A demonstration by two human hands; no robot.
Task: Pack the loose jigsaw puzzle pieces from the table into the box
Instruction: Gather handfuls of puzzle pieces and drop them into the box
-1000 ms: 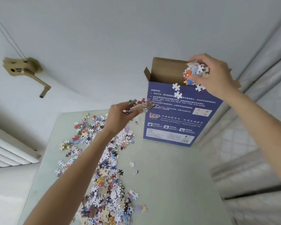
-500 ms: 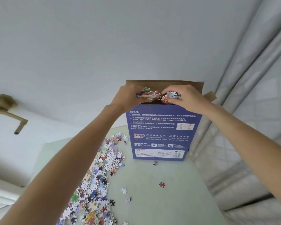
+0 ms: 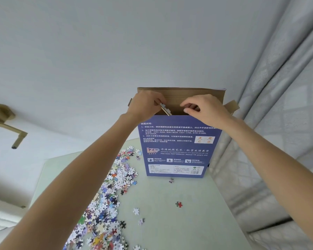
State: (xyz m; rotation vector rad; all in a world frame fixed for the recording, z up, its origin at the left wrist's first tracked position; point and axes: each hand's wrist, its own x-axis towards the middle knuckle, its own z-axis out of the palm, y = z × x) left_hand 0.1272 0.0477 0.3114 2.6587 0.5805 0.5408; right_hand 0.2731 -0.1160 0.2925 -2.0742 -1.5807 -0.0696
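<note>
A tall blue puzzle box (image 3: 177, 147) stands upright at the far side of the pale green table (image 3: 197, 222), its brown top flaps open. My left hand (image 3: 145, 105) is at the left of the opening and pinches a few puzzle pieces (image 3: 165, 109) that stick out over the box's front rim. Over the right half of the opening, my right hand (image 3: 206, 110) has its fingers loosely curled downward, with no piece visible in it. A long heap of loose pieces (image 3: 107, 204) lies on the table under my left forearm.
Single pieces lie apart from the heap: a red and dark one (image 3: 178, 204), a white one (image 3: 136, 211), one just before the box (image 3: 171, 180). A grey curtain (image 3: 278, 105) hangs close behind the table's right edge. A brown crank fitting (image 3: 5, 120) is on the left wall.
Both hands were over the box opening with bunches of pieces; the right hand's bunch is gone from view and the left hand's bunch is down to a few. The view tilted further up.
</note>
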